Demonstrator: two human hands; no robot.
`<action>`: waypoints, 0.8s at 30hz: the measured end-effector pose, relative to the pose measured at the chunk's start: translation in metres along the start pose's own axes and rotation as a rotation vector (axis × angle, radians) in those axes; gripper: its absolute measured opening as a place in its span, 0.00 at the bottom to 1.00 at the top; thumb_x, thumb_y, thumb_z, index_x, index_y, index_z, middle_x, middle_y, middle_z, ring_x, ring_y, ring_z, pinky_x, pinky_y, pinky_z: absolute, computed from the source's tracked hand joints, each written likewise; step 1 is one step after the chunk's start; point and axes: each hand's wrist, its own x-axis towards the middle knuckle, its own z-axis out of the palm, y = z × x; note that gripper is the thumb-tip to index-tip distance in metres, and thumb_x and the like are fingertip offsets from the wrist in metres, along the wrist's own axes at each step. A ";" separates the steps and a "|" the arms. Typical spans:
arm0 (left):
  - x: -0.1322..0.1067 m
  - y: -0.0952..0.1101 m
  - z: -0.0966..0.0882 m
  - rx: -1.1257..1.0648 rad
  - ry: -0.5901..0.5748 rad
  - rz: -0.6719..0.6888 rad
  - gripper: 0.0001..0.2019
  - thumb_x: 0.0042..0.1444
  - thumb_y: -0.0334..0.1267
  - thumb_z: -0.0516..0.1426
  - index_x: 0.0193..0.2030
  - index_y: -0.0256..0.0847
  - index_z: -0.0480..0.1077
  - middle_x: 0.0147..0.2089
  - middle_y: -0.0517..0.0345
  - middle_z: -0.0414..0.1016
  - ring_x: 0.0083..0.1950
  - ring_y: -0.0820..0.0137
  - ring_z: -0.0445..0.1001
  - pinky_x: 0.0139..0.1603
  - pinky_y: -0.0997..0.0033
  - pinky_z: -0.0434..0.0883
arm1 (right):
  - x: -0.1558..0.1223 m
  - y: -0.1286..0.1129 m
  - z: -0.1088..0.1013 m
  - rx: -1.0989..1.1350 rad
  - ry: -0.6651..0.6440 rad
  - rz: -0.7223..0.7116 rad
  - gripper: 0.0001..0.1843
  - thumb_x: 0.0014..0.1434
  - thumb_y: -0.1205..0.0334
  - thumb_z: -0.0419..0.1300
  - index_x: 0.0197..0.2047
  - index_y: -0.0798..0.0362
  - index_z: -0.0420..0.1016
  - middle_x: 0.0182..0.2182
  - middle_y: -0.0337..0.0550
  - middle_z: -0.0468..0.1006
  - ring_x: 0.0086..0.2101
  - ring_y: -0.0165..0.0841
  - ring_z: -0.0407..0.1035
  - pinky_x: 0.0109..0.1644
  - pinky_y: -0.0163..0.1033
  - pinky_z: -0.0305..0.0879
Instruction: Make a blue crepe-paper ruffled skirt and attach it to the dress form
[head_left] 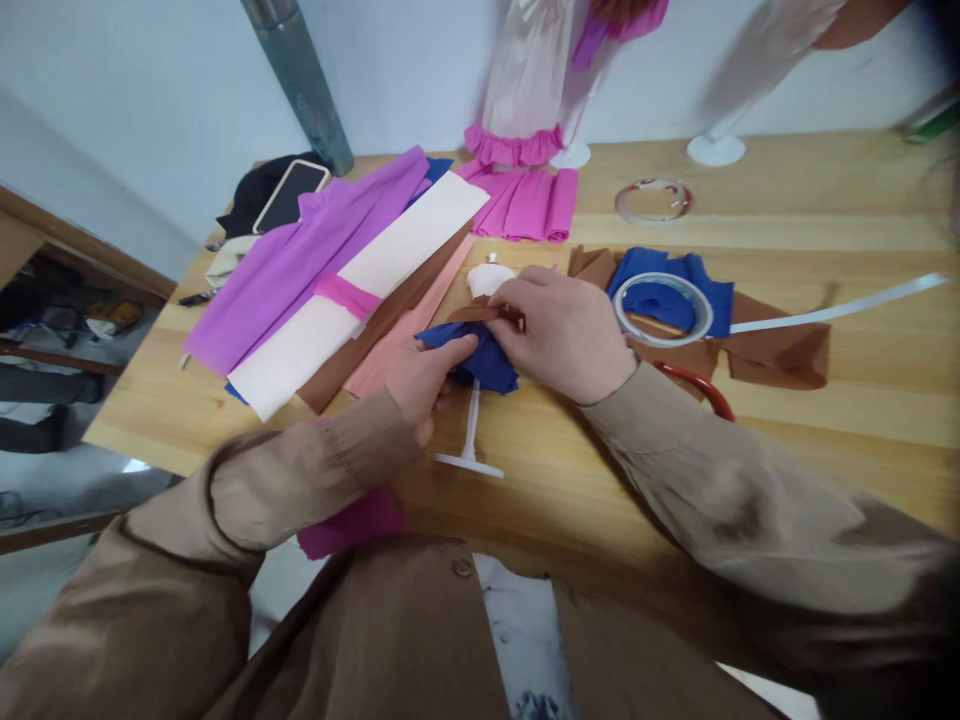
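A small white dress form (pixel 490 280) on a thin stand is lying tilted, with its base (pixel 469 465) toward me. Blue crepe paper (pixel 491 362) wraps its lower part, and a brown strip of crepe paper (pixel 472 313) lies around its middle. My left hand (pixel 424 385) grips the blue crepe paper from the left, thumb on top. From the right, my right hand (pixel 559 325) pinches the brown strip at the waist. Its fingers hide part of the form.
Left lie folded purple crepe paper (pixel 300 265), a white roll (pixel 285 345) and a phone (pixel 291 195). A tape roll (pixel 619 310) rests right on blue and brown paper, beside red scissor handles (pixel 705 388). A bottle (pixel 304 85) and dressed forms (pixel 525 80) stand at the back.
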 end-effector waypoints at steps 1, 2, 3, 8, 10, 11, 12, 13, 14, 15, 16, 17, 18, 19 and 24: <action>0.001 0.000 -0.001 0.046 0.004 0.036 0.08 0.50 0.31 0.61 0.25 0.38 0.64 0.17 0.68 0.60 0.15 0.83 0.55 0.14 0.80 0.45 | -0.001 0.000 -0.001 -0.023 -0.021 0.005 0.12 0.57 0.63 0.54 0.41 0.55 0.76 0.37 0.49 0.77 0.35 0.39 0.70 0.28 0.40 0.48; 0.002 0.000 -0.002 0.080 -0.003 0.055 0.06 0.51 0.31 0.60 0.26 0.38 0.66 0.18 0.67 0.61 0.15 0.82 0.56 0.14 0.80 0.47 | -0.001 0.000 -0.002 -0.047 -0.044 0.011 0.13 0.56 0.64 0.54 0.41 0.55 0.76 0.37 0.49 0.78 0.34 0.39 0.71 0.28 0.40 0.48; 0.002 -0.001 -0.003 0.094 -0.016 0.067 0.05 0.52 0.32 0.59 0.27 0.37 0.67 0.18 0.65 0.63 0.16 0.81 0.58 0.14 0.79 0.49 | -0.002 -0.001 -0.004 -0.067 -0.066 0.018 0.13 0.55 0.64 0.54 0.42 0.54 0.76 0.37 0.48 0.78 0.34 0.39 0.71 0.28 0.40 0.47; 0.006 -0.005 0.001 -0.049 -0.049 0.015 0.04 0.56 0.31 0.57 0.30 0.36 0.70 0.22 0.62 0.68 0.18 0.78 0.63 0.15 0.78 0.53 | -0.006 -0.008 -0.010 -0.096 -0.092 0.073 0.12 0.58 0.64 0.51 0.39 0.56 0.74 0.37 0.49 0.79 0.35 0.40 0.72 0.29 0.40 0.48; 0.008 -0.006 0.004 -0.104 -0.042 0.002 0.05 0.56 0.29 0.57 0.29 0.37 0.70 0.21 0.62 0.68 0.19 0.78 0.63 0.16 0.78 0.55 | -0.008 -0.012 -0.013 -0.086 -0.100 0.090 0.12 0.58 0.65 0.51 0.38 0.56 0.74 0.36 0.50 0.79 0.34 0.40 0.72 0.29 0.40 0.50; 0.009 -0.006 0.005 -0.129 -0.051 0.003 0.06 0.56 0.28 0.56 0.28 0.36 0.70 0.21 0.62 0.68 0.19 0.78 0.63 0.17 0.78 0.58 | -0.008 -0.014 -0.015 -0.074 -0.106 0.096 0.11 0.58 0.64 0.51 0.36 0.56 0.74 0.34 0.50 0.79 0.34 0.39 0.72 0.30 0.39 0.50; 0.010 -0.005 0.005 -0.153 -0.067 0.002 0.06 0.55 0.27 0.56 0.28 0.36 0.70 0.21 0.62 0.69 0.20 0.78 0.65 0.19 0.78 0.61 | -0.009 -0.016 -0.016 -0.057 -0.111 0.099 0.11 0.58 0.63 0.51 0.34 0.56 0.74 0.33 0.49 0.78 0.33 0.39 0.72 0.30 0.39 0.51; 0.011 -0.005 0.006 -0.175 -0.086 0.000 0.07 0.55 0.26 0.56 0.27 0.36 0.70 0.22 0.61 0.70 0.21 0.77 0.66 0.21 0.77 0.65 | -0.009 -0.016 -0.018 -0.037 -0.116 0.099 0.11 0.59 0.63 0.51 0.33 0.56 0.74 0.32 0.49 0.78 0.31 0.38 0.71 0.30 0.39 0.51; 0.012 -0.005 0.006 -0.189 -0.105 -0.002 0.06 0.54 0.25 0.56 0.27 0.35 0.70 0.23 0.61 0.71 0.22 0.77 0.68 0.25 0.77 0.68 | -0.009 -0.016 -0.019 -0.013 -0.120 0.101 0.11 0.59 0.62 0.52 0.32 0.55 0.74 0.30 0.47 0.78 0.30 0.37 0.70 0.30 0.38 0.52; 0.013 -0.005 0.006 -0.191 -0.124 -0.005 0.06 0.53 0.24 0.56 0.28 0.34 0.70 0.24 0.60 0.73 0.24 0.76 0.70 0.27 0.76 0.70 | -0.009 -0.016 -0.020 0.016 -0.122 0.102 0.11 0.58 0.62 0.52 0.31 0.55 0.74 0.28 0.46 0.77 0.28 0.36 0.70 0.30 0.38 0.52; 0.013 -0.006 0.006 -0.183 -0.147 -0.009 0.05 0.52 0.24 0.56 0.29 0.34 0.71 0.24 0.59 0.74 0.25 0.76 0.72 0.29 0.75 0.71 | -0.009 -0.014 -0.020 0.050 -0.122 0.105 0.10 0.57 0.62 0.53 0.30 0.54 0.74 0.26 0.44 0.76 0.27 0.34 0.69 0.30 0.37 0.53; 0.013 -0.006 0.006 -0.169 -0.169 -0.011 0.04 0.51 0.23 0.57 0.29 0.33 0.72 0.25 0.58 0.74 0.26 0.75 0.72 0.31 0.75 0.72 | -0.009 -0.011 -0.021 0.090 -0.121 0.110 0.08 0.56 0.63 0.54 0.29 0.54 0.74 0.25 0.43 0.75 0.26 0.33 0.68 0.29 0.37 0.53; 0.013 -0.007 0.007 -0.154 -0.190 -0.011 0.04 0.50 0.23 0.57 0.30 0.32 0.72 0.25 0.58 0.75 0.26 0.75 0.73 0.31 0.75 0.72 | -0.008 -0.008 -0.020 0.131 -0.122 0.116 0.07 0.54 0.64 0.56 0.29 0.53 0.74 0.23 0.41 0.75 0.25 0.33 0.67 0.29 0.36 0.54; 0.013 -0.007 0.007 -0.145 -0.212 -0.006 0.05 0.50 0.22 0.57 0.30 0.32 0.73 0.24 0.57 0.75 0.27 0.74 0.73 0.32 0.75 0.72 | -0.008 -0.005 -0.020 0.172 -0.122 0.123 0.05 0.52 0.65 0.57 0.29 0.53 0.74 0.22 0.40 0.74 0.24 0.32 0.67 0.28 0.36 0.54; 0.009 -0.004 0.011 -0.150 -0.239 0.005 0.10 0.49 0.18 0.55 0.32 0.32 0.74 0.23 0.58 0.74 0.28 0.73 0.74 0.36 0.72 0.72 | -0.011 0.006 -0.020 0.270 -0.094 0.115 0.06 0.49 0.68 0.59 0.32 0.51 0.76 0.22 0.38 0.75 0.21 0.32 0.66 0.26 0.37 0.56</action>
